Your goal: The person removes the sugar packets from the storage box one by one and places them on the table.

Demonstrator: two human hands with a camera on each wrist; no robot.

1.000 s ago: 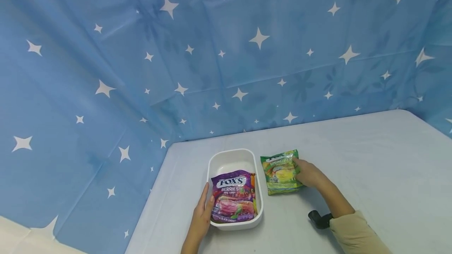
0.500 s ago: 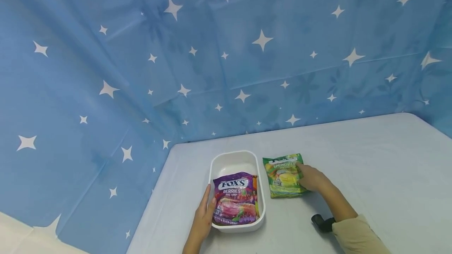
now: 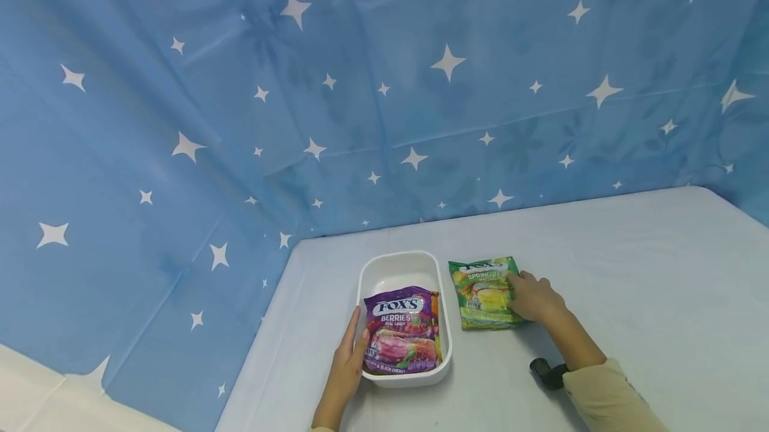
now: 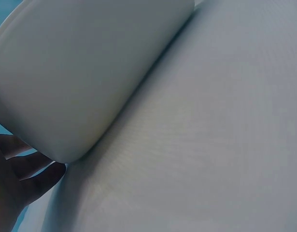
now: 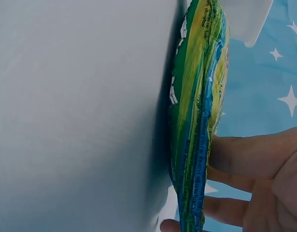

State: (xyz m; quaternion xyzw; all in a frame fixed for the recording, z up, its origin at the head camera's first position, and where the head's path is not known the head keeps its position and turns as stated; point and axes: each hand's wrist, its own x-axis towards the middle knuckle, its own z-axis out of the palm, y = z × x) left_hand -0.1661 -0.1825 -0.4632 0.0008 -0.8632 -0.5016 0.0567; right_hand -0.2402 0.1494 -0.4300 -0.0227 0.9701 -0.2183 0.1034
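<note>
In the head view, a purple candy bag (image 3: 399, 338) lies in a white container (image 3: 390, 264). My left hand (image 3: 344, 368) lies along the container's left wall, its fingers nearly straight and the thumb at the rim; the left wrist view has the fingertips (image 4: 54, 174) against the outer wall (image 4: 90, 67). A green candy bag (image 3: 483, 298) rests on the table right of the container. My right hand (image 3: 537, 297) grips its right side. In the right wrist view, that hand (image 5: 245, 179) has its thumb on the green bag (image 5: 199, 106), and one fingertip shows past its edge.
A black object (image 3: 548, 374) is by the right forearm and sleeve. Under everything is a white-covered table (image 3: 649, 285); a blue curtain with white stars (image 3: 372, 98) hangs behind it and to the left. An orange edge shows beside the purple bag.
The head view has shifted slightly. My right hand has changed its pose a little at the green bag's side. Both bags, the container and my left hand have kept their places.
</note>
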